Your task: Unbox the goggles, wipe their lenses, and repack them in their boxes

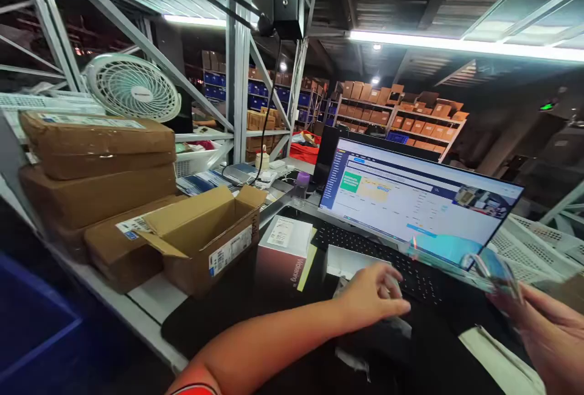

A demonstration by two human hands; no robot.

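My left hand reaches across the black desk mat and rests near the front edge of the black keyboard, fingers curled over something pale I cannot make out. My right hand is at the right edge and holds a clear plastic packet, blurred by motion, in front of the monitor. A small pink and white box stands left of the keyboard.
An open cardboard box sits at the left beside stacked brown parcels. A white fan stands behind them on the metal racking. White plastic crates lie at the right. Warehouse shelves with cartons fill the background.
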